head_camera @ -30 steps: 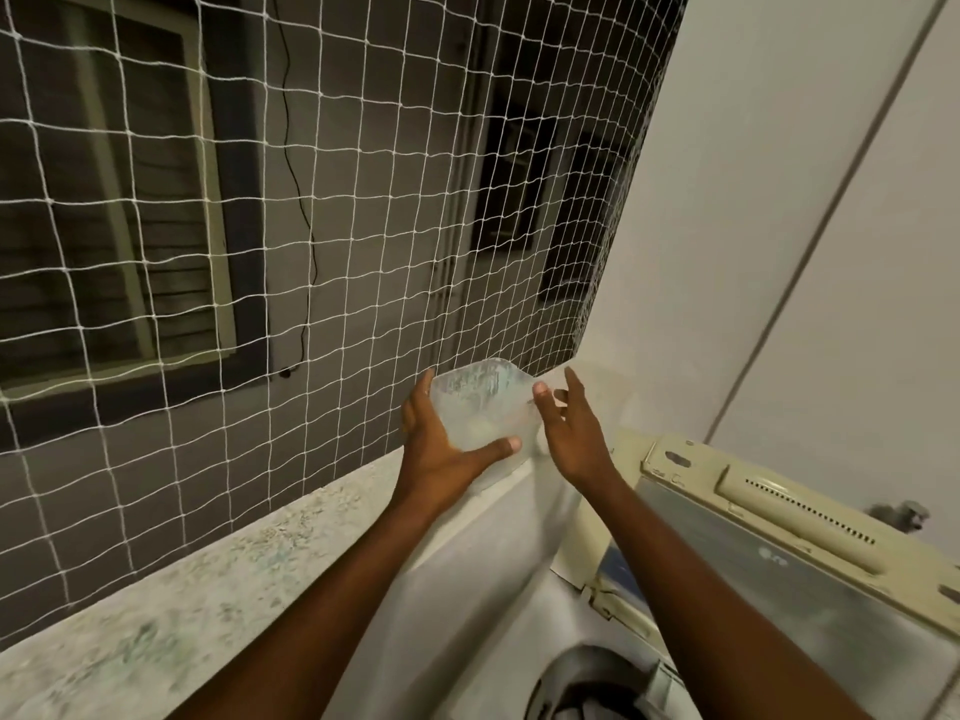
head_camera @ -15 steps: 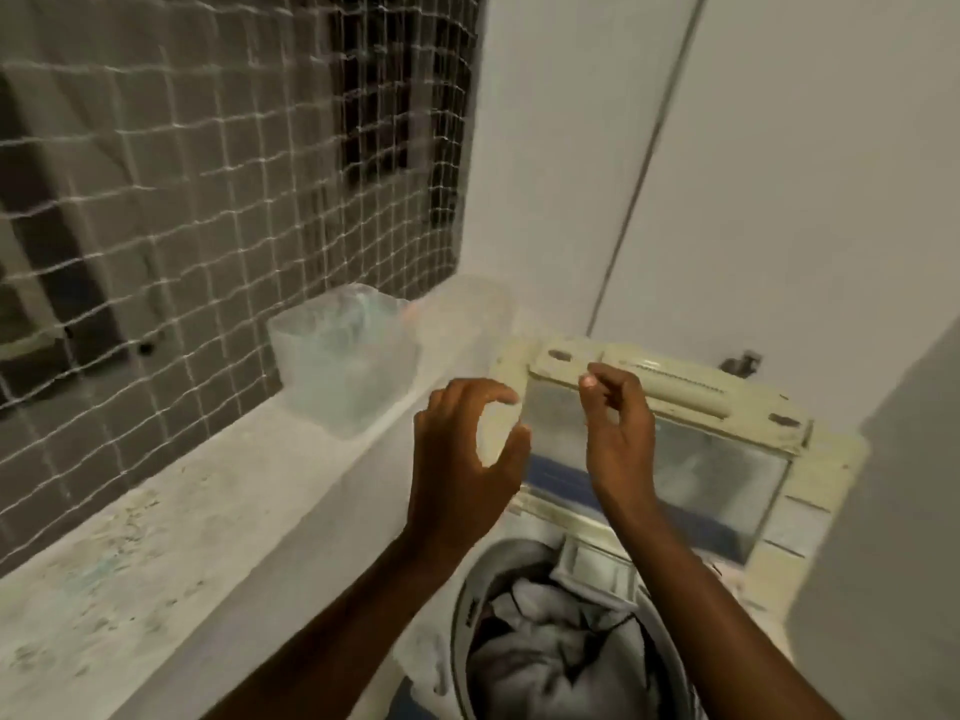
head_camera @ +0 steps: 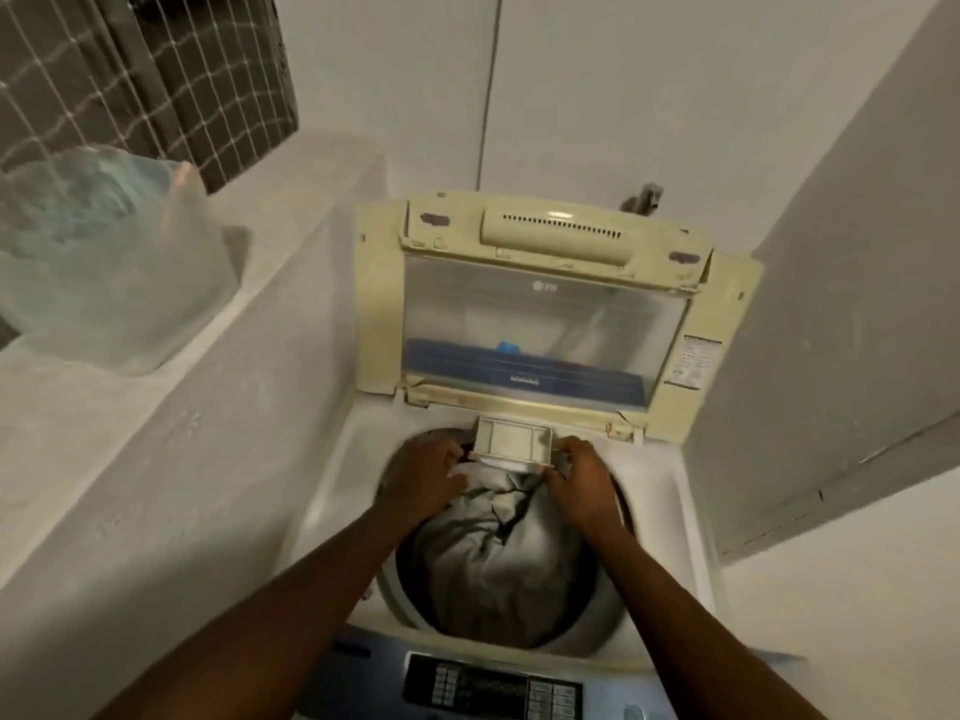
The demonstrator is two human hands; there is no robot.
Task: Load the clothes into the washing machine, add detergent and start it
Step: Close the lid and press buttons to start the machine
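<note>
A top-loading washing machine [head_camera: 332,480] stands below me with its yellowed lid [head_camera: 540,324] raised against the back wall. Grey clothes [head_camera: 498,558] fill the drum. At the drum's back rim a small pale detergent drawer [head_camera: 514,441] sticks out. My left hand [head_camera: 426,478] grips the drawer's left end with curled fingers. My right hand [head_camera: 584,475] grips its right end the same way. A clear plastic detergent tub [head_camera: 104,262] sits on the ledge at the left, away from both hands.
A concrete ledge [head_camera: 171,439] runs along the left of the machine, with white netting [head_camera: 171,80] above it. The dark control panel [head_camera: 493,688] lies at the machine's near edge. A grey wall [head_camera: 841,314] stands close on the right, and a tap [head_camera: 647,197] behind the lid.
Both hands let go of the clear tub on the ledge and came down to the drawer at the drum's back rim. My view swung from the netting down onto the machine.
</note>
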